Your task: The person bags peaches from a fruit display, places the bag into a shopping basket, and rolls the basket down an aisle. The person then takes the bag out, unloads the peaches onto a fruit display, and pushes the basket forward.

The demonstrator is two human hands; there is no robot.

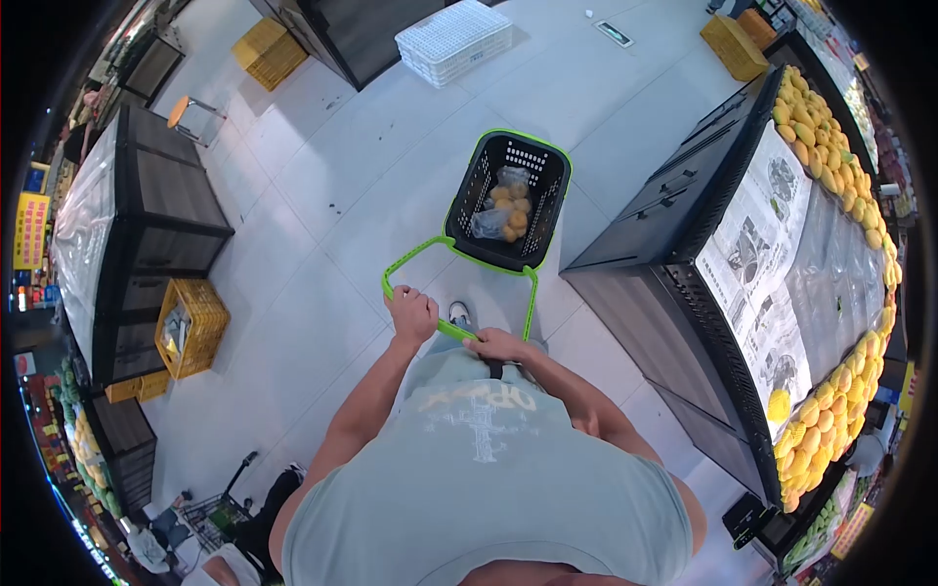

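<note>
A black shopping basket [459, 223] with a green rim stands in front of me, over the tiled floor. Inside it lie clear plastic bags with round orange-yellow fruit [512, 207]. Its green handle [531, 303] is swung towards my body. My left hand [414, 313] is closed round the handle's left corner. Near the middle of the handle's bar, close to my shirt, my right hand [495, 346] has its fingers wrapped on the bar.
At right, a dark display stand [635, 283] carries yellow mangoes [826, 430] and newspaper [757, 244]. White crates [454, 41] lie ahead. Another dark stand [171, 210] and a yellow crate [195, 329] are at left. A person [230, 566] is at lower left.
</note>
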